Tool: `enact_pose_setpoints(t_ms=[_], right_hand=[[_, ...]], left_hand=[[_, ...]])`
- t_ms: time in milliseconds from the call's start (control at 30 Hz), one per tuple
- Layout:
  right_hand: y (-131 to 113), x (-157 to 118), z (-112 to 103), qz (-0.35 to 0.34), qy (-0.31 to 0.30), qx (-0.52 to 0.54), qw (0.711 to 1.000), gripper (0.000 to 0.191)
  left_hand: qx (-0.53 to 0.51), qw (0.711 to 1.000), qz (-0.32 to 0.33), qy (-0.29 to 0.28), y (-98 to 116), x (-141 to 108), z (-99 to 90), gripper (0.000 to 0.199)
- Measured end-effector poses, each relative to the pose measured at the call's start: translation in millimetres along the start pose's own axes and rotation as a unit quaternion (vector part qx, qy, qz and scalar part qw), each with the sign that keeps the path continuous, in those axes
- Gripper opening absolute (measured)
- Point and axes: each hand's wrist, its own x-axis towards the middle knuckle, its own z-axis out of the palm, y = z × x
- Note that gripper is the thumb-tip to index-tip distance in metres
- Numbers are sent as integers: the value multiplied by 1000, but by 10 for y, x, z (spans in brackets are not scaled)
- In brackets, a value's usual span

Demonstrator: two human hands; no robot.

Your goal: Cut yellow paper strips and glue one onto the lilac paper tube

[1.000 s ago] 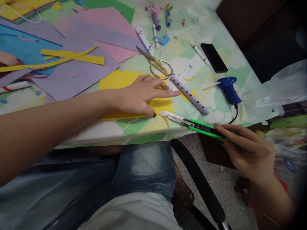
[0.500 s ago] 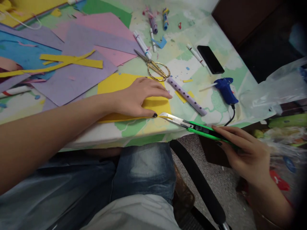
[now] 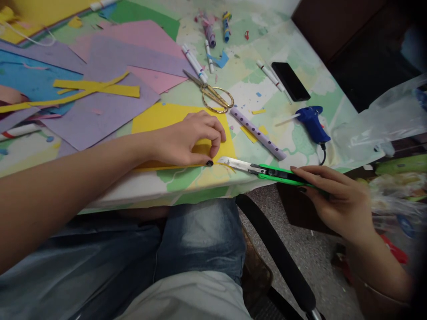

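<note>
My right hand (image 3: pixel 343 200) holds a green utility knife (image 3: pixel 283 174) by its handle. The extended blade points left and touches the near edge of a yellow sheet (image 3: pixel 150 118), where a thin sliver curls beside it. My left hand (image 3: pixel 193 140) rests on that sheet, its fingers curled and thumb and forefinger closed at the near edge, just left of the blade tip. Beyond the sheet lie gold-handled scissors (image 3: pixel 216 98). To the right is a lilac tube with dark dots (image 3: pixel 258 133).
A blue glue gun (image 3: pixel 312 124) and a black phone (image 3: pixel 290 81) lie at the right. Several markers (image 3: pixel 195 63) and paper scraps are scattered about. Purple sheets (image 3: pixel 110 102) and yellow strips (image 3: pixel 100 86) cover the left. Part of another person's hand (image 3: pixel 11 94) shows there. A black armrest (image 3: pixel 273 249) stands below the table edge.
My left hand's fingers have drawn in from a spread pose toward the thumb. The knife has shifted slightly left, its blade staying at the sheet's near edge.
</note>
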Motion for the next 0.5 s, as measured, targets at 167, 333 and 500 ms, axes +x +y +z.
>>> enact_pose_setpoints(t_ms=[167,333,500], right_hand=[[17,34,2,-3,4,-7,1000,48],[4,74,8,-11,15,-16,1000,49],[-6,70,-17,-9,3,-13,1000,49]], left_hand=[[-3,1000,-14,-3,0,9,5,7],[8,1000,-12,-7,4,12,-2,9],[17,1000,-10,-5,30,0,7,9]])
